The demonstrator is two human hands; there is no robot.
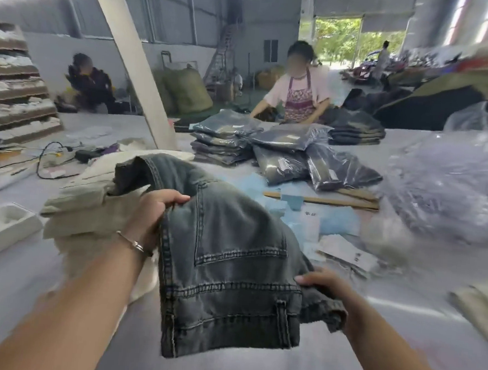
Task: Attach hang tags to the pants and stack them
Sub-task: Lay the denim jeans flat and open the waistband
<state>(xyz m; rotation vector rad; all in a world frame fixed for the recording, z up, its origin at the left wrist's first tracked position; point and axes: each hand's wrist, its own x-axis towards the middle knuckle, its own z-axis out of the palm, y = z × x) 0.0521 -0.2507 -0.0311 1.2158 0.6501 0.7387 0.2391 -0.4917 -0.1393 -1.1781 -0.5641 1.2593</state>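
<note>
A pair of washed grey-blue jeans [233, 242] is held up over the grey table [27, 299], back pocket and waistband facing me. My left hand [154, 216] grips the fabric at the left edge, fingers curled over the top. My right hand [325, 286] grips the waistband corner at the lower right. To the left lies a stack of folded cream pants [90, 211]. Beyond the jeans, blue hang tags [332, 220] and white tags [350, 253] lie scattered on the table.
Bagged dark jeans [282, 153] are piled mid-table, with a heap of clear plastic bags [453, 185] at the right. A white tray [3, 225] sits at the left edge. A white slanted post [135, 67] rises from the table. A person [298, 93] works across from me.
</note>
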